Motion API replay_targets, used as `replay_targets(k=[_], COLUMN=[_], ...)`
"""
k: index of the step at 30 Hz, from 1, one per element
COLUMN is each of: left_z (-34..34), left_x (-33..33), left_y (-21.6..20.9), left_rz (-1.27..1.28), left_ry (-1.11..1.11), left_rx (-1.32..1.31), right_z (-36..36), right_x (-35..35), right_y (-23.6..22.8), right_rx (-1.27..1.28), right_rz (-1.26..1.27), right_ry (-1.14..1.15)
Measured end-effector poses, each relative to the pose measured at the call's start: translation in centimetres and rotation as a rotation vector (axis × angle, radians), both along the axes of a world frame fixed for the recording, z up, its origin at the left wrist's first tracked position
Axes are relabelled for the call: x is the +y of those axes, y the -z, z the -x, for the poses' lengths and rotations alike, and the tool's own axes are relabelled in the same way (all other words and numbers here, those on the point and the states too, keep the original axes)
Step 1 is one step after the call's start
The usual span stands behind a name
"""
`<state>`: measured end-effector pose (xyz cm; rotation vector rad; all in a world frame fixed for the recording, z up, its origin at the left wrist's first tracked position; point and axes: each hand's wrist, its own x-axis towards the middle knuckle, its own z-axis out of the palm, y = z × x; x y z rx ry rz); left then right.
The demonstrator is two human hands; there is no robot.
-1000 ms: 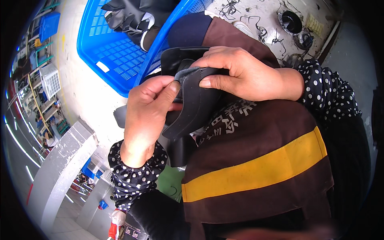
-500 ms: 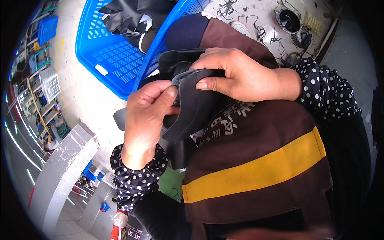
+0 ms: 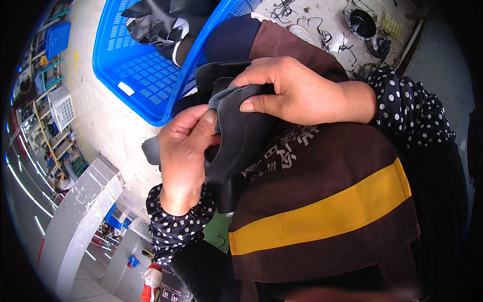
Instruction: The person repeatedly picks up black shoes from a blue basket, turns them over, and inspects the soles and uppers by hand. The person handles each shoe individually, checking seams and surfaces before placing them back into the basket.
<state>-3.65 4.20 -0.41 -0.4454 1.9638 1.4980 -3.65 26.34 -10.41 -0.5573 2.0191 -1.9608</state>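
Between my hands is a black stitched leather-like piece [image 3: 232, 143], curved, with a grey fuzzy edge or lining showing at its upper rim. My left hand [image 3: 183, 146] pinches that rim between thumb and fingers from the left. On the other side, my right hand [image 3: 297, 93] grips the folded edge, thumb in front and fingers behind. A line of stitching runs along the curved face. Parts of the black piece hang below and behind my hands, and some of it is hidden by them.
A blue plastic crate [image 3: 143, 111] holding black pieces [image 3: 163, 30] stands at the far left. Brown and navy cloth [image 3: 297, 48] lies behind my hands. A brown apron with a yellow band [image 3: 322, 207] covers my lap. Black scraps [image 3: 322, 32] and a round black container [image 3: 362, 24] lie far right.
Both hands and the black piece have shifted slightly left. A little more of the grey fuzzy edge shows. Both grips stay the same.
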Motion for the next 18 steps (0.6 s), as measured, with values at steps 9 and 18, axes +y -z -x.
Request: replay_targets(k=[9, 18], left_z=[-0.35, -0.25], left_x=[-0.28, -0.19], left_y=[0.20, 0.28], left_rz=[-0.075, -0.094], left_ry=[-0.027, -0.010], left_rx=[0.015, 0.008], right_z=[0.21, 0.17], right_x=[-0.48, -0.62], right_y=[-0.30, -0.31], right_rx=[-0.011, -0.072], right_rz=[-0.004, 0.019], right_ry=[0.051, 0.042])
